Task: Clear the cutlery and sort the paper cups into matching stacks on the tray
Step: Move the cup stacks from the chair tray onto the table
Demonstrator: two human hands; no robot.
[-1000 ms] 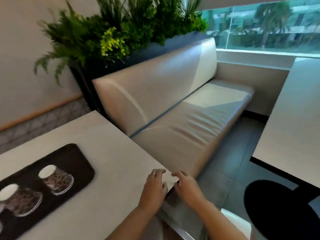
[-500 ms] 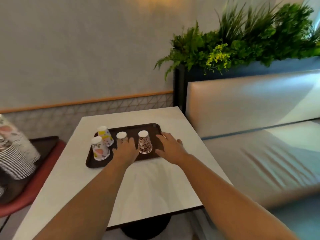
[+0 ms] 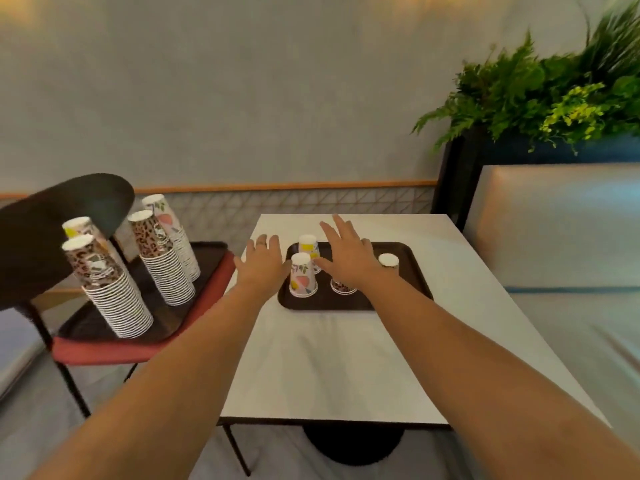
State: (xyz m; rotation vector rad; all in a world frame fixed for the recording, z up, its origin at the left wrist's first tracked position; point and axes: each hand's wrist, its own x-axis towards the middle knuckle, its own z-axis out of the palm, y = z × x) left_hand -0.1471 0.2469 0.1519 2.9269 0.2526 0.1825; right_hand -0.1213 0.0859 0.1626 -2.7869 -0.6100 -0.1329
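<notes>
Your left hand [image 3: 262, 264] hovers with fingers spread at the left edge of the dark brown rectangular tray [image 3: 412, 271] on the white surface [image 3: 329, 358]. Your right hand [image 3: 348, 258] reaches flat over the tray, fingers apart, above the upturned patterned paper cups [image 3: 303, 280].

1. A dark tray [image 3: 408, 271] lies on the white tabletop [image 3: 329, 368].
2. Four paper cups stand upside down on the tray.
3. The left hand [image 3: 261, 263] and the right hand [image 3: 349, 258] reach over the tray with straight, spread fingers.
4. Tall cup stacks [image 3: 166, 261] stand on a chair at the left.
</notes>
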